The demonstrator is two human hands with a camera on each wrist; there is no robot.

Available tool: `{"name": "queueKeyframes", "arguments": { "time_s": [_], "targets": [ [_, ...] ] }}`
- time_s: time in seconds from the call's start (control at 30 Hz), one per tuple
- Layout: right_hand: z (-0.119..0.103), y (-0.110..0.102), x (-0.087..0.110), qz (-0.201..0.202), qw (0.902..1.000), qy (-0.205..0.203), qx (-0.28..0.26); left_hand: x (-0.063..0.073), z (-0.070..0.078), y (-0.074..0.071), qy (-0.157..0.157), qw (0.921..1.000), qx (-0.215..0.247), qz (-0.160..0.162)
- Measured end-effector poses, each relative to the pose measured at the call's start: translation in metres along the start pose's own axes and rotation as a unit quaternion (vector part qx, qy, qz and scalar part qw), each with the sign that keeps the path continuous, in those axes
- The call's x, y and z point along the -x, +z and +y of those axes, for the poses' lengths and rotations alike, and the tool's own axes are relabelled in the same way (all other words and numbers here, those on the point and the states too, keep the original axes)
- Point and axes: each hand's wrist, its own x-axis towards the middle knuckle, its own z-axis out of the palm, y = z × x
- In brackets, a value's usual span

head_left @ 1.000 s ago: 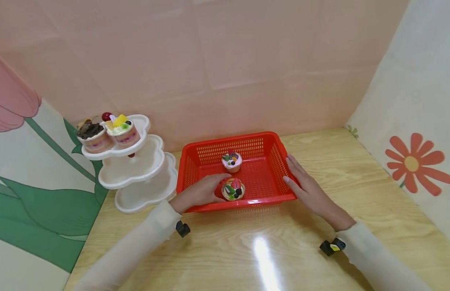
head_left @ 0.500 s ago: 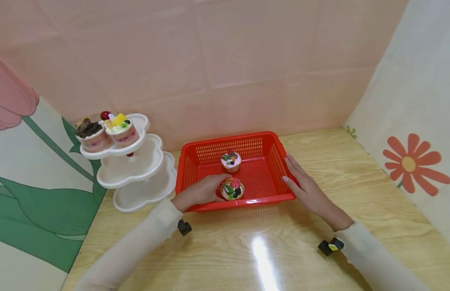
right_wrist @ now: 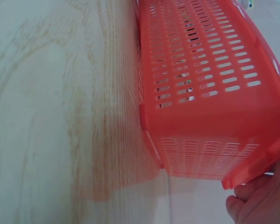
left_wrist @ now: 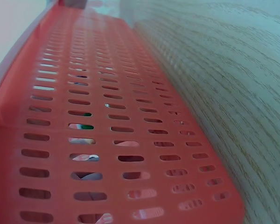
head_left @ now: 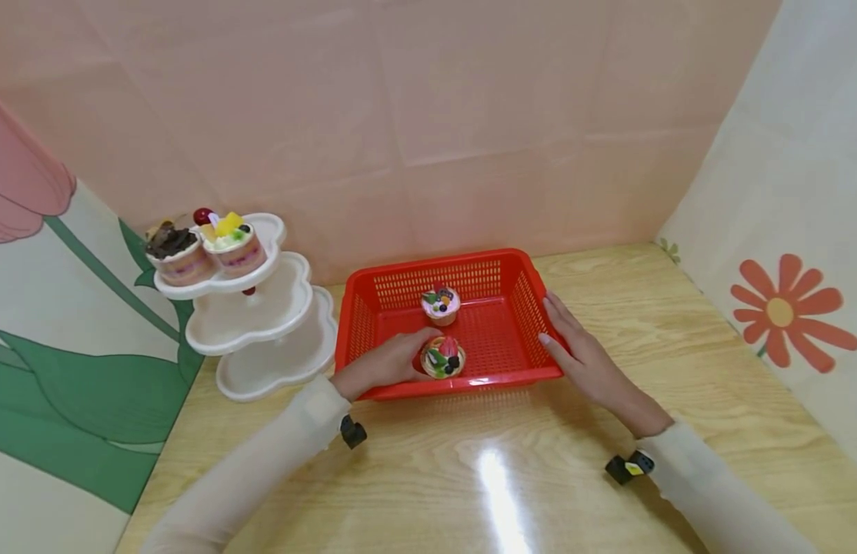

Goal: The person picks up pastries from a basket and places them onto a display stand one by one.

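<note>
My left hand [head_left: 394,360] reaches over the near rim of a red plastic basket [head_left: 494,379] and grips a fruit tart [head_left: 443,358] from its left side. Strawberry, green and dark berry pieces top this tart. Further back in the basket sits a cupcake [head_left: 440,305] with pale pink cream and fruit. At the basket's right end, my right hand [head_left: 586,365] holds the rim, thumb over the edge and the other fingers along the outside. In the right wrist view, fingertips [right_wrist: 242,192] curl under the rim. Through the basket's slots in the left wrist view [left_wrist: 130,126], parts of the left hand and tart show.
To the left stands a white three-tier stand [head_left: 251,304]. On its top tier are a chocolate-topped dessert cup [head_left: 179,258] and a fruit-topped dessert cup [head_left: 233,246]. The wooden table [head_left: 428,477] meets a pink backdrop [head_left: 401,138] behind the basket.
</note>
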Motion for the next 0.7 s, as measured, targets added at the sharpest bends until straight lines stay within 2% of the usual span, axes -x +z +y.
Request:
{"name": "queueKeyframes", "arguments": {
  "time_s": [0.2,0.37,0.7],
  "targets": [
    [0.0005,0.0015,0.0003,0.005,1.0,0.001,0.001,-0.002,-0.0033,0.0034,-0.014,0.9998,0.016,-0.003],
    [0.0006,0.0024,0.0007,0.006,1.0,0.0,0.0,-0.0036,-0.0051,0.006,-0.013,0.9998,0.013,-0.002],
    [-0.001,0.003,0.0002,0.011,0.9999,0.01,-0.004,-0.006,-0.0037,0.0065,-0.034,0.9994,-0.001,-0.006]
  ]
}}
